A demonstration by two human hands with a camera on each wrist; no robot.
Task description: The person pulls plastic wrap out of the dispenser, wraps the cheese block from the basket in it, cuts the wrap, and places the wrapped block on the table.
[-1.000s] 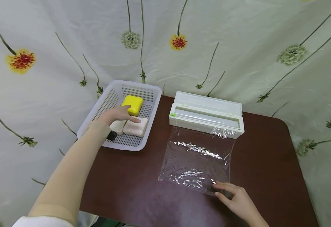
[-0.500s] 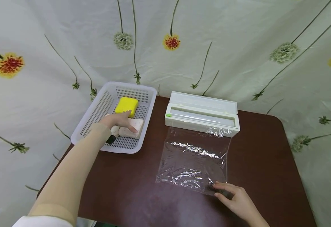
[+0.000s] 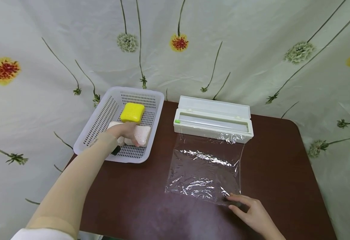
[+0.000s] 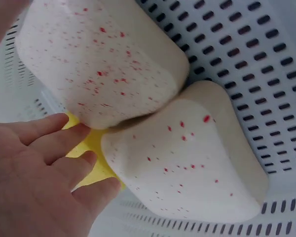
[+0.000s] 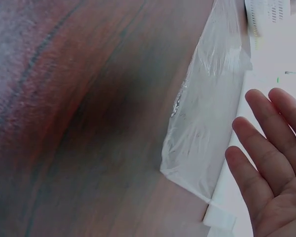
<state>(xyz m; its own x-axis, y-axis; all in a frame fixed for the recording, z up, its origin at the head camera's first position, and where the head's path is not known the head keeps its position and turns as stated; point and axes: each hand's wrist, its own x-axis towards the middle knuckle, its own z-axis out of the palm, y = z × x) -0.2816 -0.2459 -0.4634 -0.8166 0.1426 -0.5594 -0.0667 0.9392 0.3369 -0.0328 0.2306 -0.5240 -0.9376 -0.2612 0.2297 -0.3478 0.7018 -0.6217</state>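
My left hand (image 3: 126, 130) is down in the lilac basket (image 3: 155, 140), holding a white, soap-shaped bar with red specks (image 3: 142, 134). Its thumb lies at the front and its fingers at the back side. In the left wrist view, my fingertips (image 4: 89, 158) are bent beside that bar (image 4: 103, 64) and a second speckled bar (image 4: 182, 163), in front of a yellow bar (image 3: 132, 112). My right hand (image 3: 254, 213) is at the near right corner of a sheet of clear cling film (image 3: 205, 166), index fingertip right at its edge, thumb apart, other fingers loosely extended.
The film runs out from a white cling film dispenser (image 3: 215, 128) with its lid (image 3: 214, 106) raised and a green slider (image 3: 177, 121) at the left end. All stand on a dark brown table (image 3: 277, 160) against a flowered curtain (image 3: 253, 40).
My left hand has come down from above the bars and its fingers have closed round the right-hand speckled bar. The right hand has hardly moved. The head view has shifted slightly.
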